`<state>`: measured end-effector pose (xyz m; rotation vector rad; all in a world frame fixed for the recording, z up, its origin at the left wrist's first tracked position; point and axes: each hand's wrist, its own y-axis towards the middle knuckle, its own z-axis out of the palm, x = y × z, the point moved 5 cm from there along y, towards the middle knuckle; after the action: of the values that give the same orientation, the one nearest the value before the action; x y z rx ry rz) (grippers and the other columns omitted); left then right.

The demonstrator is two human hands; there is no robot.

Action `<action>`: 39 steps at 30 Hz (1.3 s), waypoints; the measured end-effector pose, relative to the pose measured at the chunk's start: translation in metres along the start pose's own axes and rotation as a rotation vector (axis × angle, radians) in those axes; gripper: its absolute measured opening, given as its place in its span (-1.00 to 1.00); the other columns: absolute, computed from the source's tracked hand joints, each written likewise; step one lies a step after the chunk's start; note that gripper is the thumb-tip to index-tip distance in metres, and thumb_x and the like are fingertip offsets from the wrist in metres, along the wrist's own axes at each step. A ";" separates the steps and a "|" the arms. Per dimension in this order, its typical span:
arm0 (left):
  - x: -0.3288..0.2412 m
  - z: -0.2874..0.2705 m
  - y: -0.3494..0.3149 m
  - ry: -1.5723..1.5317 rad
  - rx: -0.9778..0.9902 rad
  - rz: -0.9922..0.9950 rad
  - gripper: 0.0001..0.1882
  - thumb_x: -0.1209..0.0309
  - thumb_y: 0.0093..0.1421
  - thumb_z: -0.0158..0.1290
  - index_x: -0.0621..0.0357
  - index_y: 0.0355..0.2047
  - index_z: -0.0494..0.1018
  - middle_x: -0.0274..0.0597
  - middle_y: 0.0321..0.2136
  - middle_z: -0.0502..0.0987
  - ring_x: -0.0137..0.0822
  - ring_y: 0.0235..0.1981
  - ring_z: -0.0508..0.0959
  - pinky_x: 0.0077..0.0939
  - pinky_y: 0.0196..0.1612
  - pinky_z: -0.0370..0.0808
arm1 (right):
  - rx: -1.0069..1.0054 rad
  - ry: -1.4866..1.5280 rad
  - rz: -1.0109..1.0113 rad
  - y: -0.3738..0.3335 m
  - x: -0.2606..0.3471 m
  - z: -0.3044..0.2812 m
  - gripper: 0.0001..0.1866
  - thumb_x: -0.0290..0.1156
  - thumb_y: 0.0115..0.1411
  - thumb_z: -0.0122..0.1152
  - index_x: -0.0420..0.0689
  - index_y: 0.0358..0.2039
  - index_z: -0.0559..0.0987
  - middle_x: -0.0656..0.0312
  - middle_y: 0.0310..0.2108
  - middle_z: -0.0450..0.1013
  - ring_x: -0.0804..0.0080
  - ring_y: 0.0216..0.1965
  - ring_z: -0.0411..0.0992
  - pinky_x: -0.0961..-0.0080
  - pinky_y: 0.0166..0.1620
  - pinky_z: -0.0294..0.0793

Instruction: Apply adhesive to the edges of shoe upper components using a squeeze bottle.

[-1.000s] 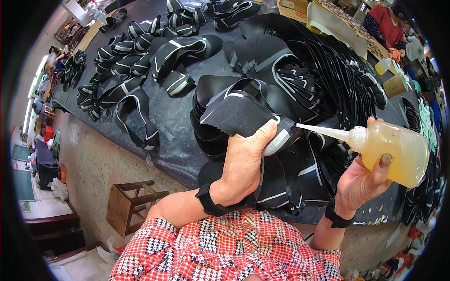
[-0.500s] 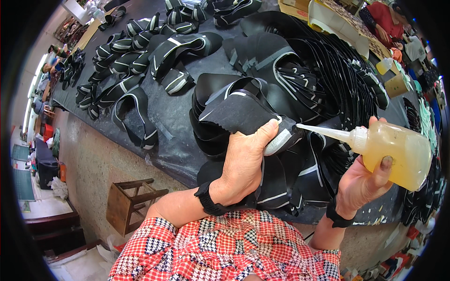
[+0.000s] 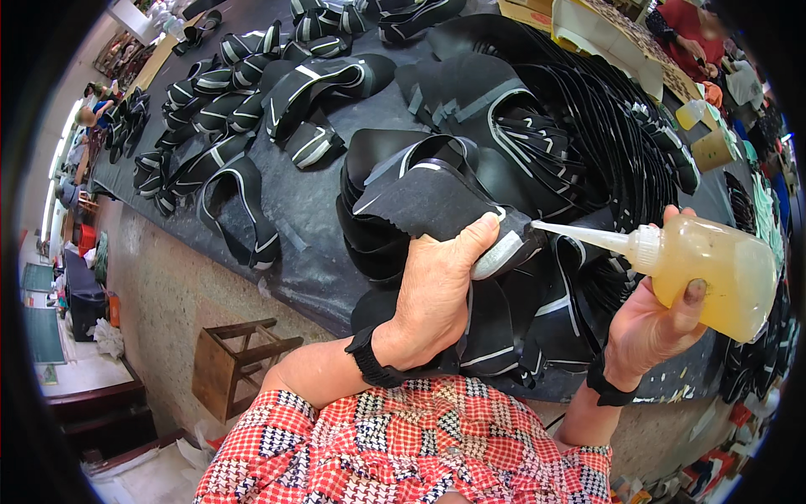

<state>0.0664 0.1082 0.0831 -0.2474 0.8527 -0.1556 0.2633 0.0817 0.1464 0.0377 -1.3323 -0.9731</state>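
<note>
My left hand [image 3: 437, 281] grips a black shoe upper [image 3: 432, 202] with a pale strip along its edge, thumb on top and fingers hidden beneath. In my right hand [image 3: 659, 323] is a soft squeeze bottle [image 3: 714, 273] of yellowish liquid, tipped nearly level. Its long pointed nozzle [image 3: 583, 235] reaches left, the tip at or very near the right end of the held upper. Whether liquid comes out is too small to tell. More black uppers [image 3: 495, 323] lie under and around the held one.
A dense fanned stack of black uppers [image 3: 588, 126] fills the dark table's far right. Loose finished-looking uppers [image 3: 239, 214] lie across its left. A wooden stool [image 3: 235, 365] stands at the near left. Beyond the table, at the far right, is a person in red [image 3: 688, 34].
Both hands, the upper and the bottle keep almost the same pose. The bottle appears very slightly farther right; the surroundings shift a little with the view.
</note>
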 end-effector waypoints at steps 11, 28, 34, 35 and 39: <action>0.002 -0.006 0.005 0.002 0.005 -0.071 -0.86 0.45 0.06 0.01 0.29 -0.42 0.46 -0.24 -0.47 0.50 -0.49 -0.45 0.48 -0.65 -0.34 0.39 | 0.029 -0.029 0.009 0.000 -0.005 0.000 -0.35 -0.19 -0.02 0.12 -0.30 0.01 0.19 -0.17 -0.09 0.26 -0.02 -0.09 0.31 0.18 -0.07 0.37; 0.003 -0.007 0.005 -0.049 -0.030 -0.195 -0.85 0.44 0.07 -0.01 0.32 -0.43 0.44 -0.24 -0.48 0.49 -0.50 -0.47 0.47 -0.64 -0.36 0.39 | 0.005 -0.048 0.032 0.000 -0.009 -0.001 -0.33 -0.10 0.02 0.05 -0.37 -0.01 0.19 -0.16 -0.07 0.25 0.03 -0.05 0.29 0.22 -0.06 0.37; 0.006 -0.008 0.003 -0.050 -0.031 -0.229 -0.85 0.44 0.06 0.01 0.31 -0.43 0.45 -0.26 -0.48 0.49 -0.51 -0.46 0.47 -0.64 -0.34 0.38 | -0.032 0.010 0.091 -0.003 -0.012 -0.005 -0.34 -0.10 0.01 0.05 -0.35 -0.01 0.20 -0.12 -0.06 0.24 0.06 -0.06 0.30 0.26 -0.07 0.37; 0.006 -0.007 0.003 -0.050 -0.022 -0.220 -0.85 0.44 0.06 0.01 0.30 -0.44 0.45 -0.26 -0.48 0.49 -0.51 -0.46 0.47 -0.65 -0.35 0.38 | -0.026 -0.009 0.083 -0.002 -0.012 -0.004 -0.34 -0.10 0.01 0.06 -0.35 -0.02 0.20 -0.12 -0.06 0.25 0.07 -0.06 0.30 0.26 -0.06 0.38; 0.006 -0.002 0.006 -0.015 0.006 -0.196 -0.80 0.41 0.09 -0.03 0.35 -0.40 0.45 -0.17 -0.44 0.51 -0.43 -0.41 0.50 -0.60 -0.26 0.40 | -0.027 0.008 0.085 0.004 -0.017 -0.004 -0.33 -0.10 0.00 0.07 -0.35 -0.01 0.20 -0.12 -0.06 0.25 0.08 -0.05 0.30 0.27 -0.07 0.38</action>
<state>0.0686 0.1118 0.0760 -0.3259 0.8122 -0.3388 0.2704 0.0926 0.1340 -0.0352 -1.3026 -0.9182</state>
